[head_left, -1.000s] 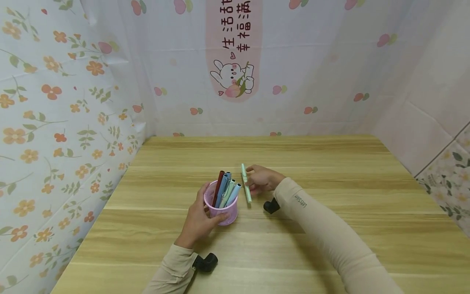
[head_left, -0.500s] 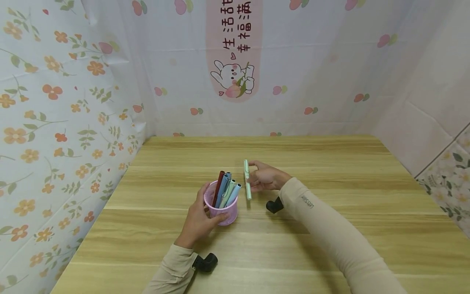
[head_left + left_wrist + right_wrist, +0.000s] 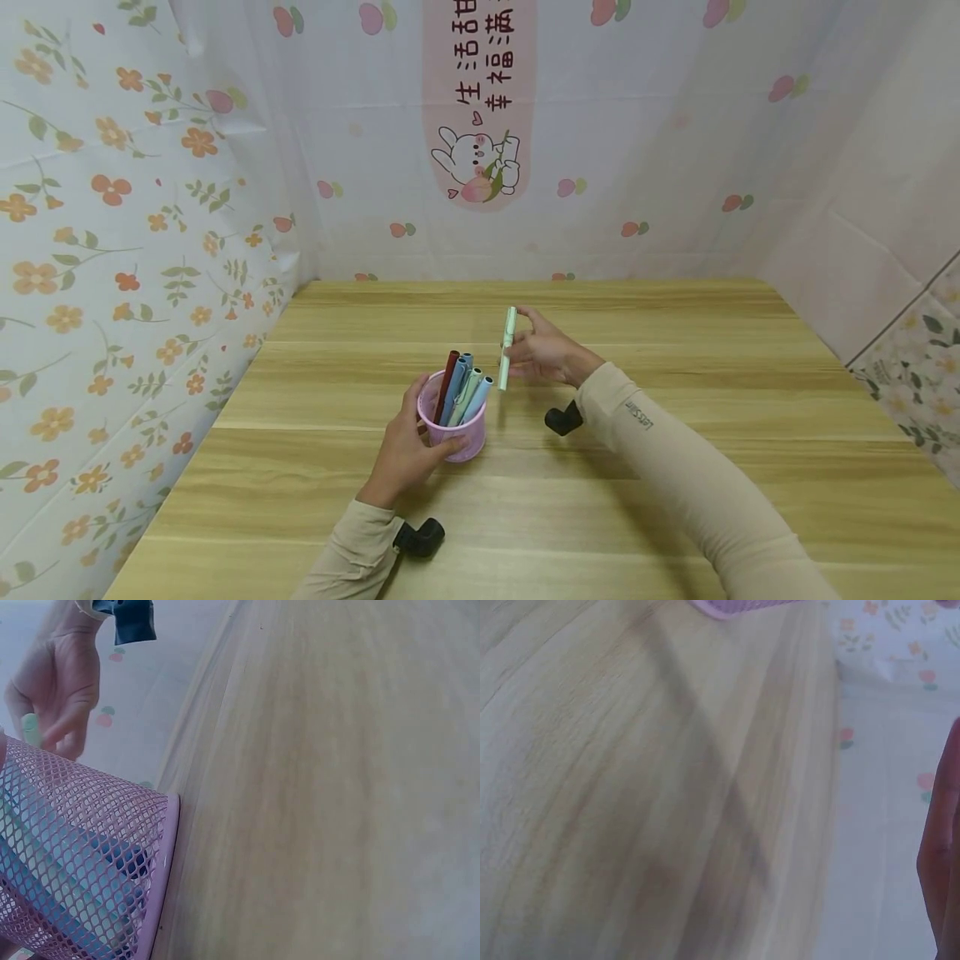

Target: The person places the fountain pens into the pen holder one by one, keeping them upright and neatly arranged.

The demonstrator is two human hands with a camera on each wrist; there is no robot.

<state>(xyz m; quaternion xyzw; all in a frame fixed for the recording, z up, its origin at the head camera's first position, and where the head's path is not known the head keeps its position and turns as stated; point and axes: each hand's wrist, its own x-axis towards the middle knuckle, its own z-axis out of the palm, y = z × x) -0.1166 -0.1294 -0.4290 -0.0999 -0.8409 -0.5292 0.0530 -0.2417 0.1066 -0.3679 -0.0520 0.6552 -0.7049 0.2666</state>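
Observation:
A pink mesh pen cup [image 3: 467,442] stands on the wooden table, and my left hand [image 3: 408,454] grips it round its left and front side. Several pens lean inside, among them a dark red pen [image 3: 446,385], blue ones and a pale green one. To the right of the cup my right hand [image 3: 547,348] pinches a mint green pen [image 3: 507,346], held nearly upright above the table with its lower end close to the cup's right side. In the left wrist view the cup's mesh wall [image 3: 90,840] fills the lower left, the right hand beyond it.
The wooden table [image 3: 712,350] runs back to a white patterned curtain [image 3: 637,150]. A flowered cloth [image 3: 112,275] hangs along the left side. Black wrist mounts sit at the left [image 3: 420,537] and right sleeves.
My right hand has lifted the mint green pen off the table area, raising it and turning it more upright. The left hand and the cup have stayed in place.

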